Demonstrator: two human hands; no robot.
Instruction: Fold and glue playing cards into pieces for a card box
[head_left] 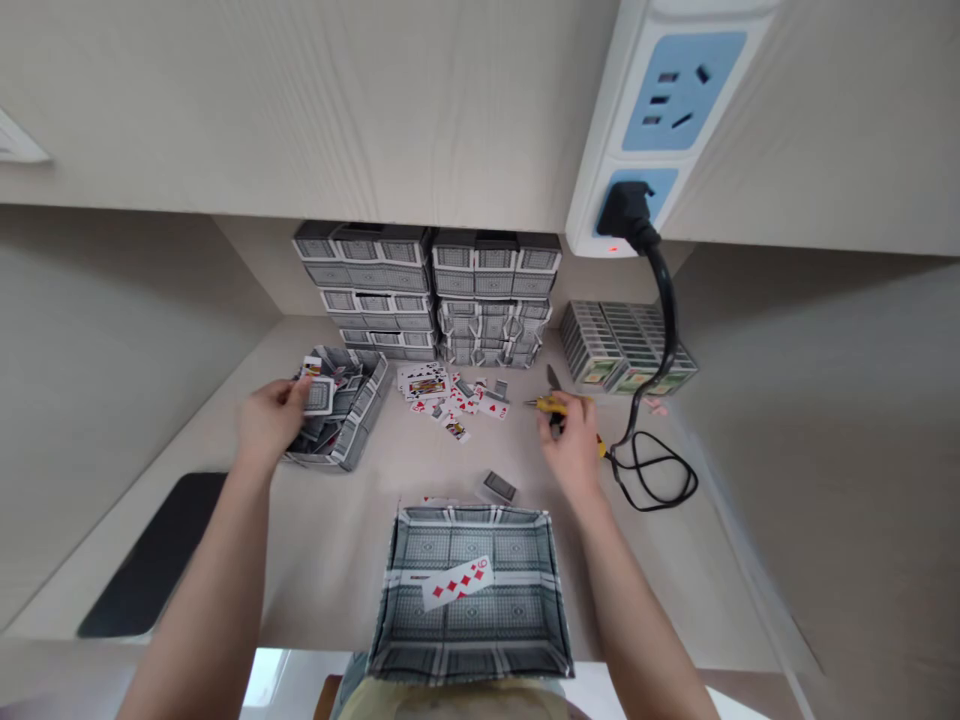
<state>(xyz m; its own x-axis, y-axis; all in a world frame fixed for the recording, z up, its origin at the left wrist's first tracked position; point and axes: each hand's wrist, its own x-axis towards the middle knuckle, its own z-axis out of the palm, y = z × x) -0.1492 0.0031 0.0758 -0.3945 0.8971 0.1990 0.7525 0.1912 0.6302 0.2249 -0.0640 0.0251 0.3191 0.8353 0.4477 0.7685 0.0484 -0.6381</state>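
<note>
My left hand pinches a folded playing card over a card-built box full of loose card pieces. On the right, my right hand is closed on a yellow tool with a pointed metal tip, low over the desk. In front of my body an open box made of cards has a cut strip of a diamonds card lying inside. Loose cards and cut pieces lie scattered between my hands. A small card stack sits just beyond the open box.
Stacked card boxes stand at the back. Card packs are at the back right. A black cable hangs from a power strip and coils on the desk. A black pad lies at the left.
</note>
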